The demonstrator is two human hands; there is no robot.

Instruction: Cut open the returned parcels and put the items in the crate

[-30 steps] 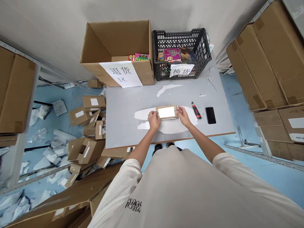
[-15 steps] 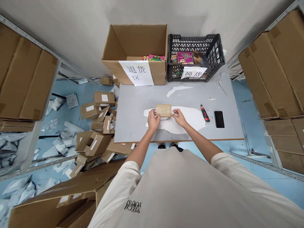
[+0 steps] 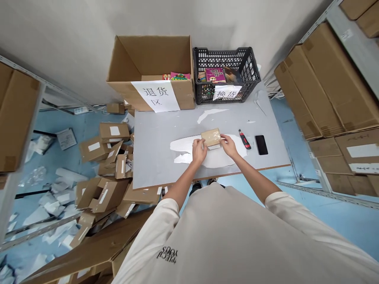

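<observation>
A small tan cardboard box (image 3: pixel 211 137) with shiny tape on it is held between my two hands, above the table. My left hand (image 3: pixel 199 151) grips its left end, fingers curled. At the right end, my right hand (image 3: pixel 228 144) pinches the corner. Under the box lies a torn white sheet (image 3: pixel 217 158), and a bit of white shows just below the box's near edge. A red and black box cutter (image 3: pixel 244 139) rests right of my right hand, with a black phone (image 3: pixel 261 144) beyond it.
On the table's (image 3: pixel 156 157) far side stand a big open carton (image 3: pixel 124 92) and a black plastic crate (image 3: pixel 226 63), both holding colourful packages. Discarded boxes (image 3: pixel 109 193) and white bags litter the floor at left. Shelves of cartons (image 3: pixel 328 83) flank the right.
My view has turned a little to the right. The small box has tilted, its right end now farther from me, with both hands still on it.
</observation>
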